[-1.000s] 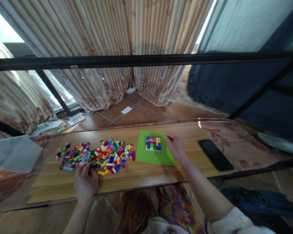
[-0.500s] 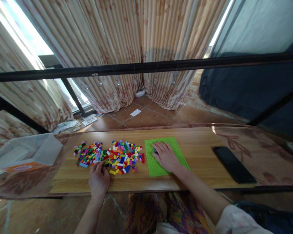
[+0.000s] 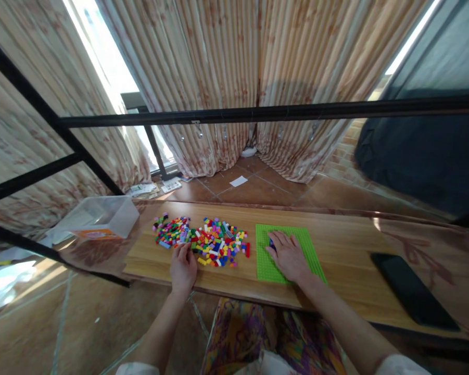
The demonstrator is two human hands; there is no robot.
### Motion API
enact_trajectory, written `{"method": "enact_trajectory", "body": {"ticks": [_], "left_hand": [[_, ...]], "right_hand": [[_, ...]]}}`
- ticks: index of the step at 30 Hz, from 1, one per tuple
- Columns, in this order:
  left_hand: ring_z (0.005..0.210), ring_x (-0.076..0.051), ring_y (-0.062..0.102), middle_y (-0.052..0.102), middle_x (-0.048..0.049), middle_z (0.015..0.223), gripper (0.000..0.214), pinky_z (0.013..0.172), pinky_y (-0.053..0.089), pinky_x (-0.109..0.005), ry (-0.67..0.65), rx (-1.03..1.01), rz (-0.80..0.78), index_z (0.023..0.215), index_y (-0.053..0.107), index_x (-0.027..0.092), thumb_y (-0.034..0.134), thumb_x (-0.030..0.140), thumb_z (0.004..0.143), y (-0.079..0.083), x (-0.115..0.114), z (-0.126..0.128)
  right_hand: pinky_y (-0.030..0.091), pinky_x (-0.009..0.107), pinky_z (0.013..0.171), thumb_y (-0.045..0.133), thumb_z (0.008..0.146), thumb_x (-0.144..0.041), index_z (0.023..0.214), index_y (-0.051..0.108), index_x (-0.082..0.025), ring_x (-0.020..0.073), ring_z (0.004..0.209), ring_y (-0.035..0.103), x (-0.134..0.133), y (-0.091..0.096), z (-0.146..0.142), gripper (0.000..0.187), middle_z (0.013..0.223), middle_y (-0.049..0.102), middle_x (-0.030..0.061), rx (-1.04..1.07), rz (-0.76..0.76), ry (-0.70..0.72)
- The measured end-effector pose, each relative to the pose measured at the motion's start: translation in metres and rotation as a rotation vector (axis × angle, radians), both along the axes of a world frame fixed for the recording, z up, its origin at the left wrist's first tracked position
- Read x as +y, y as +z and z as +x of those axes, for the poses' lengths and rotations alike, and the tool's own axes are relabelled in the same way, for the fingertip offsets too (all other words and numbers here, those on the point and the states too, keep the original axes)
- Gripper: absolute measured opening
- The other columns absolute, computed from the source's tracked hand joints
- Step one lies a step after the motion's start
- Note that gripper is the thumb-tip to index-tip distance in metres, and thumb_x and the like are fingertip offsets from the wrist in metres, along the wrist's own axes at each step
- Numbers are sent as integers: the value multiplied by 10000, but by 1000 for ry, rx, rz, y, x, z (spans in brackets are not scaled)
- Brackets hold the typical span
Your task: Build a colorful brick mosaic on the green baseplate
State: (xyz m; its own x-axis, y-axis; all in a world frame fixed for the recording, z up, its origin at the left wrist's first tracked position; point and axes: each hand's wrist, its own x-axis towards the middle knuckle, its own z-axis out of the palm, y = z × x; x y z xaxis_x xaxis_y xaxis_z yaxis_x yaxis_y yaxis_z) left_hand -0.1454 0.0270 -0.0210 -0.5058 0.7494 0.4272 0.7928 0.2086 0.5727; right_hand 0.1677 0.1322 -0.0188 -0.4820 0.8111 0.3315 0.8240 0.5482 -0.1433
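My left hand (image 3: 184,269) rests at the near edge of a loose spread of small coloured toy bricks (image 3: 218,242). Its fingers are curled together at the tips; whatever they pinch, if anything, is too small to make out. On the green studded baseplate (image 3: 264,268) lies my right hand (image 3: 289,256), palm down with its fingers stretched out. A dark blue brick (image 3: 272,244) peeks out beside its fingers, on the plate; the rest of what is under the hand is hidden. One red brick (image 3: 248,250) lies between the spread and the plate.
A black phone (image 3: 414,289) lies on the wooden table (image 3: 226,284) at the right. To the left stands a clear plastic box (image 3: 127,213) with an orange label. A black metal rail (image 3: 226,115) crosses beyond the table, before the curtains.
The view has swung to the left, so everything appears shifted right. Both hands stay at nearly the same places, the left by the bricks and the right on the baseplate.
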Motion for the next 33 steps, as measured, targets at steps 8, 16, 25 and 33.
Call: {"method": "enact_trajectory", "body": {"ticks": [8, 16, 25, 33], "left_hand": [[1087, -238, 593, 597, -129, 1146, 303, 979, 487, -413, -16, -107, 28, 1093, 623, 168, 444, 146, 849, 1, -12, -3], [1029, -224, 601, 602, -117, 1096, 318, 923, 513, -388, -88, -45, -13, 1044, 638, 165, 465, 68, 796, 15, 14, -4], [1063, -225, 574, 629, -108, 1164, 374, 989, 427, -396, -324, 397, -336, 1068, 667, 176, 442, 40, 803, 35, 49, -2], [851, -221, 586, 685, -93, 843, 238, 889, 428, -373, -532, 519, -487, 751, 691, 158, 474, 64, 783, 58, 80, -21]], "right_hand": [[399, 481, 1000, 323, 946, -462, 1298, 505, -184, 295, 1200, 508, -3, -5, 36, 484, 1289, 567, 148, 187, 64, -55], [474, 485, 914, 292, 910, -511, 1152, 605, -136, 340, 1037, 602, -13, -39, 137, 546, 1126, 647, 175, 242, 53, -392], [461, 498, 913, 256, 899, -522, 1076, 641, -173, 352, 1041, 608, -24, -47, 146, 550, 1119, 666, 150, 118, 71, -380], [436, 462, 941, 207, 925, -518, 1051, 652, -144, 317, 1077, 586, -27, -44, 142, 595, 1146, 660, 142, 80, 63, -375]]}}
